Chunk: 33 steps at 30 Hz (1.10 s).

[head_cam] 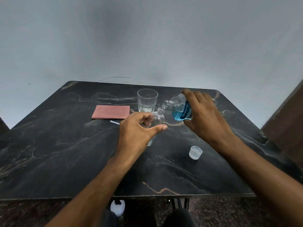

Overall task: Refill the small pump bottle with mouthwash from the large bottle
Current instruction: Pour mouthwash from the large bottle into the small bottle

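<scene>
Dark marble-patterned tabletop [65, 153] with pale veins fills the lower half of the view, set against a plain grey wall [147, 38].

One drinking glass [147, 100], clear and upright, stands toward the far edge of the table and serves as the landmark. Just left of the glass lies one pink folded cloth [111, 111], flat on the surface. Nearer the viewer than the cloth, left of and in front of the glass, is one thin white stick-like piece [114, 122]; what it is cannot be told.

Directly in front of the glass stands one small clear bottle [157, 119], uncapped, its neck open; whether it holds any liquid is not clear. The left hand [137, 130] wraps it from the left, fingers curled around its far side and the thumb stretched out straight across the near side.

Right of the glass, one large bottle [179, 110] of blue mouthwash is tipped on its side in the air, its open mouth pointing left and sitting just above and beside the small bottle's neck. Blue liquid pools in the lower part of the large bottle. The right hand [203, 112] grips it from above, fingers curled over its body.

In front of the glass and to the right, well apart from it, rests one translucent cap [195, 152].

Below the near table edge, one white object [117, 208] shows on the floor.
</scene>
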Motion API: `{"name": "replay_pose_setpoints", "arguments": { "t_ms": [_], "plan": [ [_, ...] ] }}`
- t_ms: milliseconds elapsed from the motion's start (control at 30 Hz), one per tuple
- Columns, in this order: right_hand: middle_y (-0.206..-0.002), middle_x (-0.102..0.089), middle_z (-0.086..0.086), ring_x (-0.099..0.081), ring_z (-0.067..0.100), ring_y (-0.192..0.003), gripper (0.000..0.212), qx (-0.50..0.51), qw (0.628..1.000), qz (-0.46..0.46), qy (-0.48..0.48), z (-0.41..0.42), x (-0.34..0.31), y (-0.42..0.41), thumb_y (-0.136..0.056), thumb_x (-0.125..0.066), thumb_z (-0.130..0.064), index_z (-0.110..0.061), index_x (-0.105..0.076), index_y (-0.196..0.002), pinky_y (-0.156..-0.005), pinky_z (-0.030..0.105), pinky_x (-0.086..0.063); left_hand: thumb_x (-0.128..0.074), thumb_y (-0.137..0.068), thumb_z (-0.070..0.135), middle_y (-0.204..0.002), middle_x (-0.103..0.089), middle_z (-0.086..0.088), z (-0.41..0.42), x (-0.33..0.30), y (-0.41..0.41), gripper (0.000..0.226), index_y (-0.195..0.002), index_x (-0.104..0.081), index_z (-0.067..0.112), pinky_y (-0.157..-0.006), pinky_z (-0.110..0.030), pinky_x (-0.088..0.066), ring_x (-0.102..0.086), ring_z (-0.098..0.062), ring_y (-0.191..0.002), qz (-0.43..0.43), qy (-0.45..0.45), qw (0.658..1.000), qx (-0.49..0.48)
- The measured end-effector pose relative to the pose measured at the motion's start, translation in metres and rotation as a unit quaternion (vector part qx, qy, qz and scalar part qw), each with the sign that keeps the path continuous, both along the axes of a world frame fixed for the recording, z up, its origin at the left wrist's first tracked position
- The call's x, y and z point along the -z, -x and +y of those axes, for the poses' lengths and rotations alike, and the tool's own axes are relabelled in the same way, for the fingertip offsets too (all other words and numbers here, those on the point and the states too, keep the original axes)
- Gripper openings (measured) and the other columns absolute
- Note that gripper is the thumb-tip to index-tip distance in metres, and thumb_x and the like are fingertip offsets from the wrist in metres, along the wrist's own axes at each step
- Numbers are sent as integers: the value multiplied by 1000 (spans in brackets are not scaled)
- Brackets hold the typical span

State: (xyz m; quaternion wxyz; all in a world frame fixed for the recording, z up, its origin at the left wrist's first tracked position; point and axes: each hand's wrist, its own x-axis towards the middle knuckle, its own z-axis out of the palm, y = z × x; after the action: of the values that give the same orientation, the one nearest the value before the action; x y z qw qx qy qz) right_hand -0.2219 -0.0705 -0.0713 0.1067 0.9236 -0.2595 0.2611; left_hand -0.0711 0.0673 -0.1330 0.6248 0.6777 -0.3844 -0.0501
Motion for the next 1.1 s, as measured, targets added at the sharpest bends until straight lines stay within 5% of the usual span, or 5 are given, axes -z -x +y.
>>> {"name": "replay_pose_setpoints", "arguments": {
  "t_ms": [1100],
  "plan": [
    [-129, -58, 17, -53, 37, -115, 93, -16, 998, 14, 55, -3, -8, 0, -62, -91, -11, -10, -41, -141, -98, 48, -46, -88, -52, 58, -92, -75, 15, -2, 0, 2, 44, -89, -67, 46, -69, -12, -57, -71, 1, -84, 5, 22, 1000, 3]
  ]
}}
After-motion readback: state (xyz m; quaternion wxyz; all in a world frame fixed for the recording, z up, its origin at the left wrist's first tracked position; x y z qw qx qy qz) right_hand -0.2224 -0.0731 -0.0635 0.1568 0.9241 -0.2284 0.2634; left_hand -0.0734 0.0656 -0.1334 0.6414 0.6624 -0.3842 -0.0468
